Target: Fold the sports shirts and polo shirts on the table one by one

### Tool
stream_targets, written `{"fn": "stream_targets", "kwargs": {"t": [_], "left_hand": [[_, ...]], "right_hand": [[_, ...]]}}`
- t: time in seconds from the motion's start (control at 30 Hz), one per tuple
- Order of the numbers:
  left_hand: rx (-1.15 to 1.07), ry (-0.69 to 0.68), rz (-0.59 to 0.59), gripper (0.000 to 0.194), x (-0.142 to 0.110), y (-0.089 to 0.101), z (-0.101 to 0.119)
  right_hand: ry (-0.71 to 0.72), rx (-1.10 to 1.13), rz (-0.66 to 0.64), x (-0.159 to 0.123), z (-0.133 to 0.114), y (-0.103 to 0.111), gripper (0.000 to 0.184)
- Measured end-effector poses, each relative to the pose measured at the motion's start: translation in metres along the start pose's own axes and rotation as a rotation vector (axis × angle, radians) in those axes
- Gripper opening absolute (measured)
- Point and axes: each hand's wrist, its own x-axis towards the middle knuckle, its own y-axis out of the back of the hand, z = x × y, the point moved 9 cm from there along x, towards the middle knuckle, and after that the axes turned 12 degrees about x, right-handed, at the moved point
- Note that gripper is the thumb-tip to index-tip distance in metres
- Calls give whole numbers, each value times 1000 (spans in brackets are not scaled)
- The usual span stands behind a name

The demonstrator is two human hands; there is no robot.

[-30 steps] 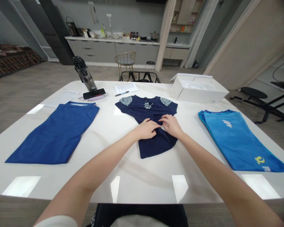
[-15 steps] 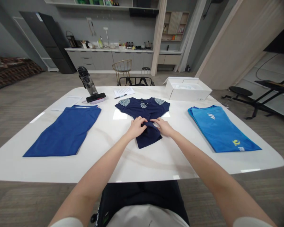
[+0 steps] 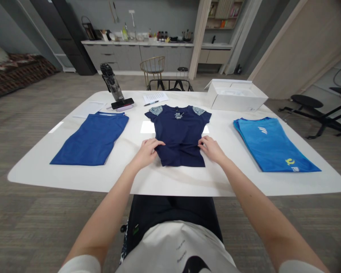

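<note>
A navy T-shirt [image 3: 180, 132] with patterned shoulders lies flat in the middle of the white table [image 3: 170, 178], neck away from me. My left hand [image 3: 147, 149] rests on its left side seam, fingers curled on the cloth edge. My right hand [image 3: 211, 148] holds the right side seam in the same way. Both hands sit a little above the hem, one at each side of the shirt.
A royal blue garment [image 3: 92, 138] lies on the left, a light blue shirt [image 3: 272, 144] on the right. At the back stand a dark bottle [image 3: 111, 84], a phone [image 3: 122, 103], paper with a pen [image 3: 155, 99] and an open white box [image 3: 237, 99]. Chairs stand beyond the table.
My hands were together at the shirt's middle over bunched cloth. They have moved apart to its two sides, and the shirt now lies spread flat. The camera has pulled back from the table.
</note>
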Motion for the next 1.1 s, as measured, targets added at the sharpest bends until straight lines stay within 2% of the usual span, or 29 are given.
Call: {"fn": "stream_targets", "kwargs": {"t": [0.13,0.2,0.27,0.33,0.4,0.5,0.57,0.7,0.87,1.0,1.1], "left_hand": [[115,88,-78,30,-44,8,-34],[174,108,-108,26,-58,8,-38],[210,76,-121,30,-66,7,-30],[194,1,-132,35,-68,5,-11],[123,-59,-143,39,-67,0,9],[82,-44,-170,33,-62,-15,27],[184,-1,-193,26,-62,-29,30],[383,86,-205,25,-75,-42,23],[330,77,-245,23,-101,-40,23],[269,55,-260,24,-107,-39,33],[261,67,-240,25,-105,-39,39]], "right_hand": [[-77,-34,83,-43,27,20,20],[-113,-85,120,-60,27,24,24],[-109,-88,143,-73,13,21,26],[-64,-18,122,-80,-11,9,25],[-4,71,44,-84,-39,-9,25],[24,87,-61,-87,-66,-32,27],[-14,23,-72,-89,-66,-36,28],[-91,-73,-97,-101,-44,-25,33],[-129,-50,-182,-125,-24,-8,39],[-125,20,-97,-131,-30,-2,31],[-98,52,-64,-131,-39,-9,25]]}}
